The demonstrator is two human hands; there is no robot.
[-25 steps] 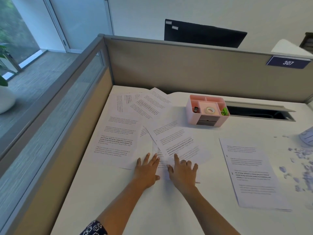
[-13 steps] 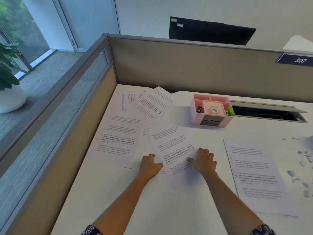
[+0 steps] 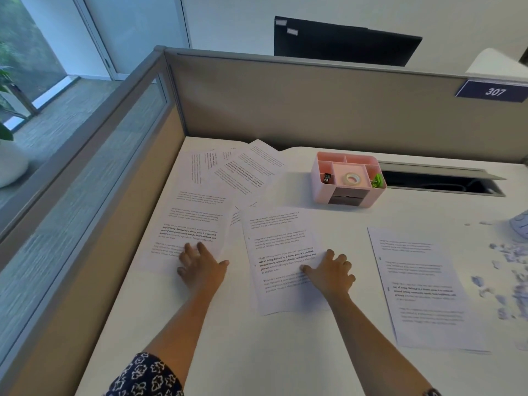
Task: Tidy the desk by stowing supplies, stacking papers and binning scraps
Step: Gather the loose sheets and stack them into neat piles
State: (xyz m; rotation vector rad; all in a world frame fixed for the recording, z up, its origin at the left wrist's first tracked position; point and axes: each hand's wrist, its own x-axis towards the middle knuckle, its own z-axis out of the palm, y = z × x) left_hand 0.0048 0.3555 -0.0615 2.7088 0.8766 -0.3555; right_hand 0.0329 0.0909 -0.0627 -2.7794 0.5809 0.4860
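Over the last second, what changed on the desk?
The hands, side by side a second ago, parted. The left hand slid left onto the left sheet. The right hand went right, drawing the centre sheet out of the pile toward the person. No grip taken; both only press on paper. Pink organiser, right sheet and paper scraps stayed put.

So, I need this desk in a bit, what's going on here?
A person is gathering loose printed sheets on the desk. The left hand rests on the left sheet, the right hand presses on the middle sheet. More sheets fan out behind, and another sheet lies apart at the right. Paper scraps at the right edge are not yet binned.
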